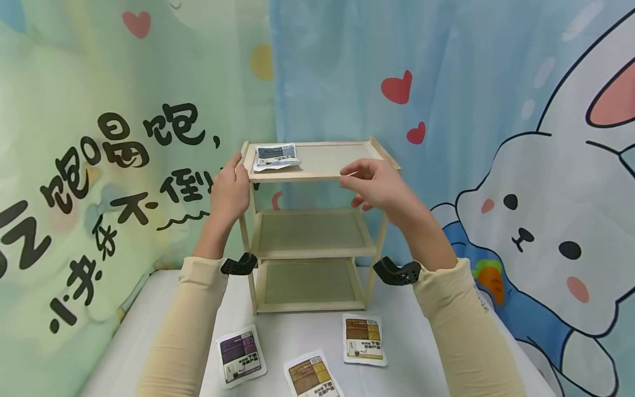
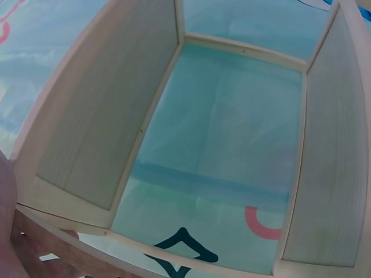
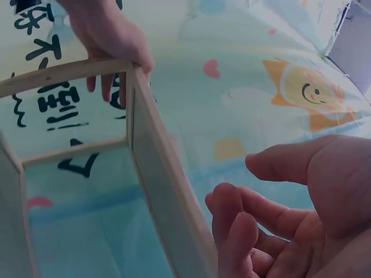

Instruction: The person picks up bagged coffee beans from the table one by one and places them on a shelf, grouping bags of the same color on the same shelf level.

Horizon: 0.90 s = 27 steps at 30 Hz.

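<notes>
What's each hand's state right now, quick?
Left hand: holding the shelf by its upper left edge.
Right hand: open, fingers loosely bent, holding nothing.

Forward-down head view, close wrist views, all sharing shelf (image 1: 315, 232)

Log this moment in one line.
left hand: grips rack | right hand: empty, near rack | top tier: one packet | table: three packets

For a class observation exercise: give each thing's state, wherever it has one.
Rack: standing on the table.
Left grip: holding the rack's upper left edge.
Right grip: loosely curled, holding nothing.
Blue packet: lying on the top shelf.
Purple packet: flat, print up.
Right brown packet: flat, print up.
Front brown packet: flat, print up.
</notes>
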### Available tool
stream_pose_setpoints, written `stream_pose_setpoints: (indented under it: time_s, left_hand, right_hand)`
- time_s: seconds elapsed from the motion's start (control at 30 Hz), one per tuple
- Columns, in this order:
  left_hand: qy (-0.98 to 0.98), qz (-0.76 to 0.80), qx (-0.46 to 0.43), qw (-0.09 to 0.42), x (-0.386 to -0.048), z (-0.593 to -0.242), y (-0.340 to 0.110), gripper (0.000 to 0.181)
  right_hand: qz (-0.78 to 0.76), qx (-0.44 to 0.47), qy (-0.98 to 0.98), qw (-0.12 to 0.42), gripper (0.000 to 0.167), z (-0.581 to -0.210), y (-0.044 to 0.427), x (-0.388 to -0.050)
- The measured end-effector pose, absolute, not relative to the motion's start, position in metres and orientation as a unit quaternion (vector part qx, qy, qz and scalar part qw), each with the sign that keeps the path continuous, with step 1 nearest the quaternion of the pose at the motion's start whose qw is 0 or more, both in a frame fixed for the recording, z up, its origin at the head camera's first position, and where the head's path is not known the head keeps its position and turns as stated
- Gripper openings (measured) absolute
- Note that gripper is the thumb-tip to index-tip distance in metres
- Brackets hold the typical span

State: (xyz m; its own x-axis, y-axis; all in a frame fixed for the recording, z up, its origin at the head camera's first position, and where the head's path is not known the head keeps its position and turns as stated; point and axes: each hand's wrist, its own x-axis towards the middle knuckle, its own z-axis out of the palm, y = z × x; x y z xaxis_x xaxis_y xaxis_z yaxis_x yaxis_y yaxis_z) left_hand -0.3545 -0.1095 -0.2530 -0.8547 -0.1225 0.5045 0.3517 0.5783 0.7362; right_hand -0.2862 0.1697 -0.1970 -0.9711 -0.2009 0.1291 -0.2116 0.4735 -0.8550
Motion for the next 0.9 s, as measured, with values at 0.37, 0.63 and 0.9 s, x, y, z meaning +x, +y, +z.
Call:
stream_pose_setpoints:
  time_s: [0.37,0.63,0.9]
  left_hand:
    - [-0.851,-0.452,-0.067,0.259,-0.353,-0.252,-0.11,0.055]
    - [-0.846,-0.458,-0.071,0.264,-0.351,-0.252,-0.109,0.054]
    - [-0.849,-0.456,-0.07,0.257,-0.351,-0.252,-0.111,0.054]
  right_hand:
    - [0.482,0.112,-0.869,-0.012,0.032,-0.264,0.212,-0.266]
    - [0.482,0.103,-0.869,-0.037,0.034,-0.323,0.241,-0.253]
    - [0.486,0.038,-0.871,-0.059,0.033,-0.378,0.266,-0.234]
